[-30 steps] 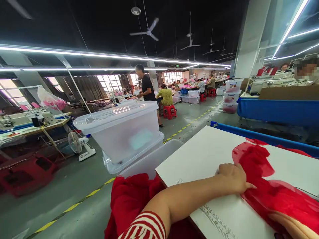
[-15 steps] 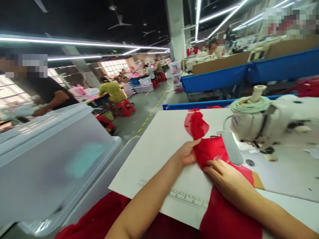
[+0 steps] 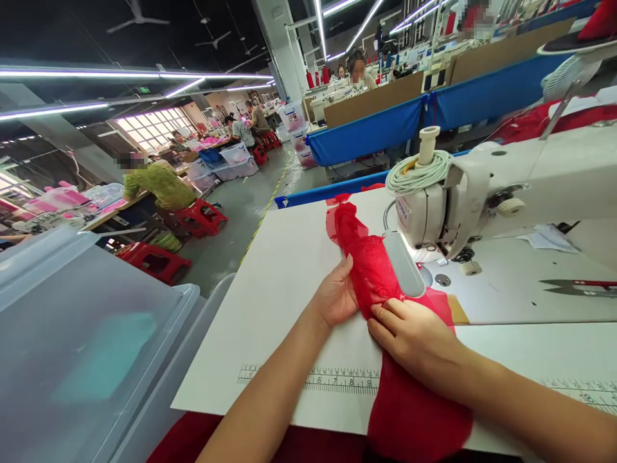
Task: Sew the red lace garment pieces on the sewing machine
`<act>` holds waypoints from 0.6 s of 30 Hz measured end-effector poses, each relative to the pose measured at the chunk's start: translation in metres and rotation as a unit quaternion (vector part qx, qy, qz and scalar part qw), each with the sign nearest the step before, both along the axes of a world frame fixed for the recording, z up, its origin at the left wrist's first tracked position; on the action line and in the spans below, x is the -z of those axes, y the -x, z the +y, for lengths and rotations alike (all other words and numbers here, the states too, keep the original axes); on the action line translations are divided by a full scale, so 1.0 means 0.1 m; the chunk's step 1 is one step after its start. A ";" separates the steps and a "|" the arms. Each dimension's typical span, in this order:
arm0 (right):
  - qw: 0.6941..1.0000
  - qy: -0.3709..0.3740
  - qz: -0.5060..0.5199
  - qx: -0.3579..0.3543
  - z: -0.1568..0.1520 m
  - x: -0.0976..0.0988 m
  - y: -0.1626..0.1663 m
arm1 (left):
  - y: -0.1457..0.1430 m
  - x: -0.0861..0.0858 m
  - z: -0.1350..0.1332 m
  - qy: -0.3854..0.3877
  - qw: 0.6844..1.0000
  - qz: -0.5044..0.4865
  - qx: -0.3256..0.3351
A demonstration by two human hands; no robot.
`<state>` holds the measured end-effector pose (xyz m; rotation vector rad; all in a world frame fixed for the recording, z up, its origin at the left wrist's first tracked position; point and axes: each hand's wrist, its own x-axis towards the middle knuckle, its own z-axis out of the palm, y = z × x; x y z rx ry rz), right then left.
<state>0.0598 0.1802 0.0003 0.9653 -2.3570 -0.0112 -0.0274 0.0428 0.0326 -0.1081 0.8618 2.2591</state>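
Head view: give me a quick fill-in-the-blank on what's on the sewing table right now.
1. Both hands, left hand and right hand, rest on the ____ fabric.
2. The fabric lies on a ____ table with a printed ruler.
3. The thread cone sits on top of the sewing ____.
4. Scissors lie to the ____ of the needle area.

Missing words: red; white; machine; right

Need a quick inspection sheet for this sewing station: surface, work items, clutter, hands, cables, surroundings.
Surface: white table, printed ruler at front edge.
Work items: red fabric lying at the sewing machine.
Clutter: scissors, paper scrap.
Hands: left hand on fabric's left edge; right hand pressing fabric.
Cables: nothing seen; cord coiled on machine.
Surroundings: clear bins at left, seated person, red stools.
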 end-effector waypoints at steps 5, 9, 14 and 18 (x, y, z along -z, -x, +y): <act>1.000 -0.011 -0.008 0.024 -0.03 -0.01 -0.04 | 0.01 -0.03 0.02 -0.014 0.999 -0.005 -0.031; 0.999 -0.010 -0.006 0.045 -0.04 0.01 -0.03 | 0.04 -0.04 -0.01 0.004 0.997 -0.010 -0.071; 0.998 0.041 0.005 0.044 -0.05 0.02 -0.02 | 0.00 0.03 -0.06 0.128 0.985 0.108 0.041; 0.997 0.057 -0.021 0.040 -0.05 0.00 -0.03 | -0.01 0.03 -0.03 0.133 0.983 0.117 -0.057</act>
